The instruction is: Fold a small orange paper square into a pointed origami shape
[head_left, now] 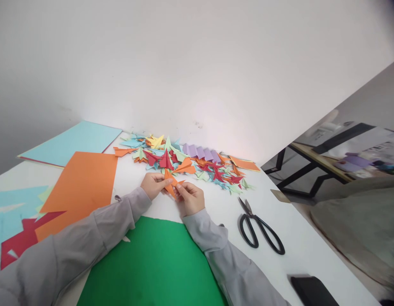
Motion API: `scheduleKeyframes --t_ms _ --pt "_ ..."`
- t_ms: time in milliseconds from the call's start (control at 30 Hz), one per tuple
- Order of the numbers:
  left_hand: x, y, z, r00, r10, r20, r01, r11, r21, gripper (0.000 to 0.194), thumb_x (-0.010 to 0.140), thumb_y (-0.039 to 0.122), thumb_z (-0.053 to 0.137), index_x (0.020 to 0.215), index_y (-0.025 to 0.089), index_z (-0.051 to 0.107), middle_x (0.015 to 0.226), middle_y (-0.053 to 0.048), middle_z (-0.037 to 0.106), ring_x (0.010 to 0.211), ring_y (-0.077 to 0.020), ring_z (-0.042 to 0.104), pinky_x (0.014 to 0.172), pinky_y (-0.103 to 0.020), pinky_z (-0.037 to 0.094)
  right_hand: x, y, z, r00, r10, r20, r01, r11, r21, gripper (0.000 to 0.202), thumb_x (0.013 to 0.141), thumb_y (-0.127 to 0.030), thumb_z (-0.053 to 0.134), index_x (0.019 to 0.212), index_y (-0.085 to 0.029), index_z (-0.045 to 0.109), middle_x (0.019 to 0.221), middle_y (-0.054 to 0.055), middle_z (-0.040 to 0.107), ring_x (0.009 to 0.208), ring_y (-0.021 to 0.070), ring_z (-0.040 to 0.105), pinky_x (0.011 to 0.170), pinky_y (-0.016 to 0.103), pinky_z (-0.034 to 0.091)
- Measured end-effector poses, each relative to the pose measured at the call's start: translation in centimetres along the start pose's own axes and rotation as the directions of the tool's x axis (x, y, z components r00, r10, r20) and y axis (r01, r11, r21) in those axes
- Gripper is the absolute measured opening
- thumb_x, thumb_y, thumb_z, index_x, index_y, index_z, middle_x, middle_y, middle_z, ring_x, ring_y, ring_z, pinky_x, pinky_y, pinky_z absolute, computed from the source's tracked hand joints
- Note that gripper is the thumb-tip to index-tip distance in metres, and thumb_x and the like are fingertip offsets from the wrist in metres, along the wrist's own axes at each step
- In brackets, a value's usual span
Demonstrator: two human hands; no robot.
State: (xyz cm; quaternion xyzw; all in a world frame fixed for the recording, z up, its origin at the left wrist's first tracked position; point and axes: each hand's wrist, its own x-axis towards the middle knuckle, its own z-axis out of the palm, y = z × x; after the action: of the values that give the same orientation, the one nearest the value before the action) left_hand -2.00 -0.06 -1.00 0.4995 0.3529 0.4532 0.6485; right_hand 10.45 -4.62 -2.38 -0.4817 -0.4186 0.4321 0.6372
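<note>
Between my two hands is a small folded orange paper piece with pointed ends. My left hand pinches its left side between thumb and fingers. On the right side, my right hand pinches the same piece. Just beyond it lies a pile of small folded paper shapes in red, orange, green, blue and yellow, with a pleated purple strip at its back. A green sheet lies under my forearms, nearer to me than the hands.
Black-handled scissors lie partly open on the white table at the right. A black object is at the front right. Orange sheets, light blue sheets and red scraps lie left. A wall stands behind.
</note>
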Motion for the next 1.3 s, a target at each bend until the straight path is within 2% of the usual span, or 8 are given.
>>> scheduleKeyframes --t_ms 133,567,833,1033,1300 --pt "-0.1 0.3 0.2 1.0 -0.005 0.009 0.005 1.0 0.018 0.027 0.044 0.026 0.078 0.062 0.009 0.067 0.05 -0.002 0.063 0.043 -0.0121 0.058 0.04 -0.021 0.049 -0.1 0.0 0.0 1.0 -0.008 0.016 0.008 1.0 0.001 0.02 0.063 -0.033 0.067 0.052 -0.017 0.06 0.045 -0.002 0.055 0.038 0.0092 0.044 0.037 0.022 0.032" --pt "-0.2 0.4 0.2 0.999 -0.008 0.031 0.006 0.999 0.034 0.032 0.04 0.017 0.079 0.068 0.007 0.066 0.051 -0.002 0.064 0.046 -0.0122 0.058 0.042 -0.02 0.048 0.0 0.2 0.0 0.999 -0.021 0.038 0.022 1.0 -0.015 0.025 0.065 -0.037 0.065 0.051 -0.017 0.055 0.044 -0.003 0.054 0.037 0.008 0.041 0.037 0.022 0.029" --pt "-0.3 0.7 0.2 0.999 -0.034 0.025 0.034 0.999 0.014 0.03 0.038 0.018 0.079 0.063 0.008 0.066 0.049 -0.002 0.063 0.043 -0.0122 0.057 0.041 -0.021 0.047 0.1 0.5 0.0 0.997 -0.042 0.058 0.044 0.998 -0.033 0.03 0.065 -0.041 0.063 0.051 -0.018 0.051 0.046 -0.003 0.053 0.041 0.0092 0.044 0.04 0.022 0.032" --pt "-0.1 0.6 0.1 0.998 -0.068 0.013 0.068 0.998 -0.012 0.03 0.037 0.02 0.08 0.061 0.008 0.065 0.048 -0.002 0.062 0.042 -0.0124 0.056 0.04 -0.022 0.045 -0.2 -0.1 0.2 0.995 -0.054 0.088 0.061 0.994 -0.087 0.03 0.066 -0.041 0.062 0.051 -0.018 0.051 0.046 -0.003 0.053 0.04 0.009 0.042 0.041 0.023 0.032" --pt "-0.3 0.7 0.2 0.999 -0.033 0.023 0.033 0.999 0.025 0.033 0.037 0.017 0.08 0.065 0.008 0.065 0.051 -0.001 0.063 0.045 -0.012 0.057 0.041 -0.021 0.047 -0.3 -0.6 0.3 0.996 -0.05 0.071 0.057 0.993 -0.1 0.029 0.066 -0.041 0.062 0.052 -0.018 0.051 0.046 -0.003 0.052 0.038 0.0085 0.04 0.038 0.023 0.03"
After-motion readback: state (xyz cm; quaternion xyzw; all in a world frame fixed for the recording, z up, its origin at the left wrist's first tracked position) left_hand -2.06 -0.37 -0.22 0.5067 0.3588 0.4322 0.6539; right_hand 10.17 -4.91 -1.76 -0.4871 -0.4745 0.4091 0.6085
